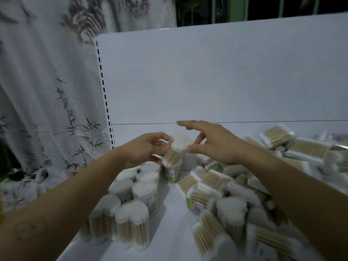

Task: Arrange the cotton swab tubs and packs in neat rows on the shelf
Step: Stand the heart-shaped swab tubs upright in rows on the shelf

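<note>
My left hand (pixel 145 149) grips a clear tub of cotton swabs (pixel 176 153) above the white shelf (pixel 169 232), near the back panel. My right hand (pixel 211 142) hovers beside the tub's white top with fingers spread and straight, thumb close to the tub; contact is unclear. Below my left hand stand several upright tubs (pixel 135 200) in rough rows along the shelf's left side. A loose heap of flat swab packs and tipped tubs (pixel 226 204) covers the right side.
The white back panel (pixel 226 81) rises behind the shelf, with a slotted upright (pixel 105 95) at its left edge. A patterned curtain (pixel 47 91) hangs to the left. A bare strip of shelf runs between the rows and the heap.
</note>
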`<control>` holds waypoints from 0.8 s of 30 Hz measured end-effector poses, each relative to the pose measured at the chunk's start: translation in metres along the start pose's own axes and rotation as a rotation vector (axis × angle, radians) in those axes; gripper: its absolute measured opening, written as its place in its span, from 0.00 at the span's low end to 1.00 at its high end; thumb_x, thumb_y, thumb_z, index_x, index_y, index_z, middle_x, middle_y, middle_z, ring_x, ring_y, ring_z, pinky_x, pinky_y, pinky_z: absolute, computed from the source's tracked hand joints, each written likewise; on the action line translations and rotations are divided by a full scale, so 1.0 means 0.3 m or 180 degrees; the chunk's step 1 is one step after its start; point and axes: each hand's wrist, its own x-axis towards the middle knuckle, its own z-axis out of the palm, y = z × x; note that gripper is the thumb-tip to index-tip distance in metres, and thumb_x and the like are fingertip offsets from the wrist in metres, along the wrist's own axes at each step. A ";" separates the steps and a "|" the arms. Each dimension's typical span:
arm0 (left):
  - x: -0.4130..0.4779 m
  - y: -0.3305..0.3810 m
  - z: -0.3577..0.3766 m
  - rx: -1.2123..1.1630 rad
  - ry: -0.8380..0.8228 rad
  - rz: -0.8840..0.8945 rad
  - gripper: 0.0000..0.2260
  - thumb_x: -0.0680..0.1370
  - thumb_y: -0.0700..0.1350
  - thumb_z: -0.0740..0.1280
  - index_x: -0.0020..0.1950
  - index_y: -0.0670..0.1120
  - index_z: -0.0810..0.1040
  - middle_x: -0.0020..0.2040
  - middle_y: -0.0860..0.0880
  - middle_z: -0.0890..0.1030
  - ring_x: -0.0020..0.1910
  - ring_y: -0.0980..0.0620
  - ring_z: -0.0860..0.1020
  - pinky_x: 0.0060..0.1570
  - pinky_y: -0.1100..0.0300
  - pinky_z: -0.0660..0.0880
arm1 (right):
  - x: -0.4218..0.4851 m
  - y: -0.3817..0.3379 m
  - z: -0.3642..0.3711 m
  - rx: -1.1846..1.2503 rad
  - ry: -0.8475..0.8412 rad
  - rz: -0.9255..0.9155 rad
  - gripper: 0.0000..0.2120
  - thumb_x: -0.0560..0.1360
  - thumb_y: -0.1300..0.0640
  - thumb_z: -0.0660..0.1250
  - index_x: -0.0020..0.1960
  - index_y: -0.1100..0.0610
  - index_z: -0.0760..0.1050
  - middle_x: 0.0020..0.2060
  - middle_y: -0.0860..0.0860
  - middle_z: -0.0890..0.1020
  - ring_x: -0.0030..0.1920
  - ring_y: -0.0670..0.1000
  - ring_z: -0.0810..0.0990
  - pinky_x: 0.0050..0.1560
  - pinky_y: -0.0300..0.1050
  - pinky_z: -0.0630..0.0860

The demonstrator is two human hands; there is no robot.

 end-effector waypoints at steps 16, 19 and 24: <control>-0.002 0.031 0.004 0.2661 0.0041 0.0215 0.09 0.80 0.51 0.63 0.58 0.52 0.77 0.54 0.53 0.81 0.51 0.54 0.79 0.52 0.61 0.75 | 0.088 -0.034 0.133 -0.0280 -0.0760 0.0683 0.07 0.72 0.54 0.73 0.49 0.47 0.81 0.40 0.40 0.80 0.37 0.38 0.77 0.35 0.28 0.68; -0.018 0.038 0.048 0.3808 -0.0395 0.0164 0.16 0.79 0.62 0.60 0.62 0.56 0.74 0.54 0.59 0.80 0.55 0.55 0.77 0.61 0.53 0.67 | 0.073 -0.041 0.138 -0.0687 -0.1055 0.0663 0.09 0.72 0.52 0.73 0.52 0.47 0.82 0.38 0.37 0.77 0.42 0.38 0.76 0.42 0.33 0.70; -0.028 0.036 0.069 0.4180 -0.0817 0.0121 0.20 0.79 0.65 0.57 0.64 0.57 0.73 0.56 0.60 0.79 0.56 0.56 0.75 0.61 0.52 0.59 | 0.047 -0.071 0.124 -0.1047 -0.1479 0.0735 0.19 0.70 0.42 0.73 0.59 0.46 0.79 0.52 0.41 0.80 0.54 0.44 0.78 0.55 0.39 0.72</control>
